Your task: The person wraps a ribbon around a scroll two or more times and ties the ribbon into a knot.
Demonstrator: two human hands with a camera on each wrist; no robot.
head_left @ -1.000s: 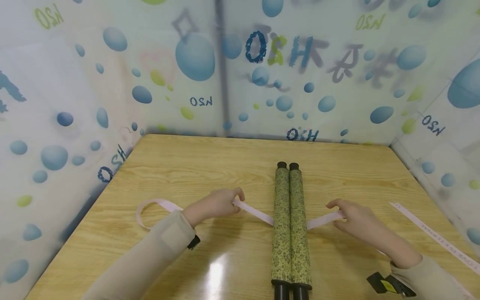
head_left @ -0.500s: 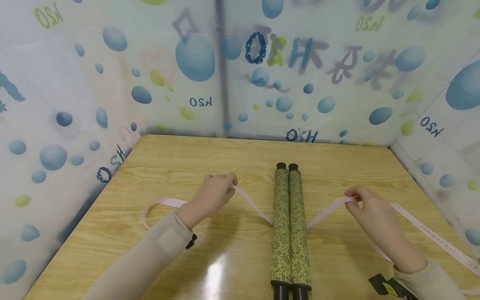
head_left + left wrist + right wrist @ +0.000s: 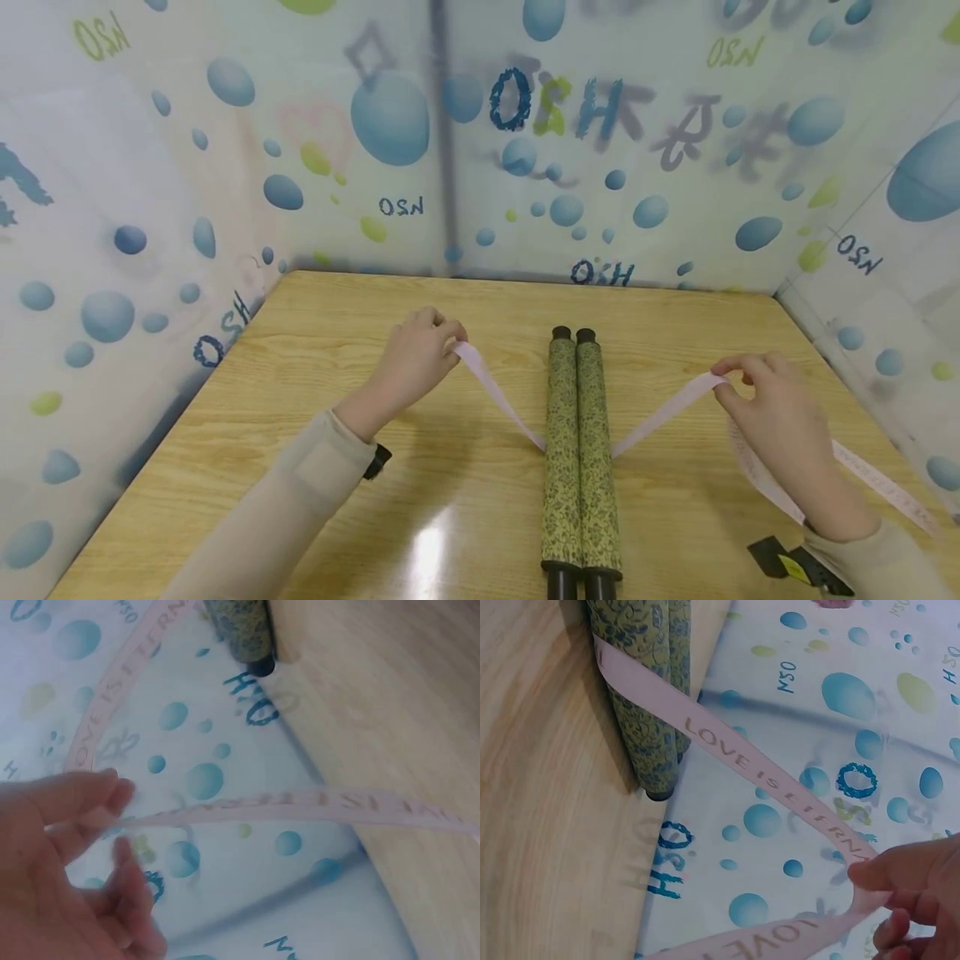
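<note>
Two patterned green-gold scrolls (image 3: 581,450) with black end knobs lie side by side on the table, pointing away from me. A pink ribbon (image 3: 498,398) passes beneath them and rises on both sides. My left hand (image 3: 408,358) pinches it left of the scrolls, above the table. On the other side my right hand (image 3: 780,417) pinches the ribbon between thumb and forefinger, and a tail hangs down past the wrist. Printed gold lettering shows on the ribbon (image 3: 742,761) in the right wrist view. The part under the scrolls is hidden.
The wood-grain table (image 3: 315,333) reaches back to a wall covering (image 3: 480,167) printed with blue and green drops. Another stretch of pink ribbon (image 3: 885,483) lies at the right behind my wrist. A black strap (image 3: 798,567) is by the right cuff.
Both hands have risen and spread apart, left hand leftward and right hand rightward, drawing the ribbon up on each side. The scrolls stay put. The loop behind the left arm is out of sight.
</note>
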